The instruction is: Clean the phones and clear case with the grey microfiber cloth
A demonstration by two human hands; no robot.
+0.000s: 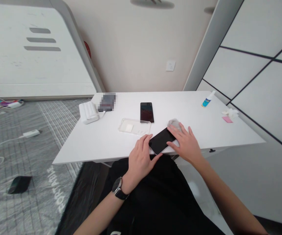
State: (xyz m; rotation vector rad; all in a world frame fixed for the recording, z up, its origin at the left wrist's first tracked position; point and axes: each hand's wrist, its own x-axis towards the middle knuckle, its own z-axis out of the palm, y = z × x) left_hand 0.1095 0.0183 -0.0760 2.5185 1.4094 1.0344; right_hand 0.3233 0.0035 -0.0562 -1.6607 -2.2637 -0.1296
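A smartphone (pixel 161 141) with a dark screen lies tilted at the table's near edge, screen up. My left hand (pixel 142 156) grips its left end, fingers along the far side and thumb at the near corner. Across the right end rests my right hand (pixel 185 143), its thumb and fingers on the phone. A crumpled greyish cloth or wrap (pixel 174 123) sits just beyond those right fingers, partly covered by them. Left of the phone is a clear phone case (pixel 137 126) with a small white square in it. A second dark phone (pixel 146 112) lies behind the case, screen up.
The white table (pixel 94 147) also bears a white power adapter or bank (pixel 88 112) and a blurred dark device (pixel 107 101) at left. At right stand a small blue-and-white bottle (pixel 208 99), crumpled tissue (pixel 230 113) and a pink slip (pixel 227 119). Cables lie on the floor.
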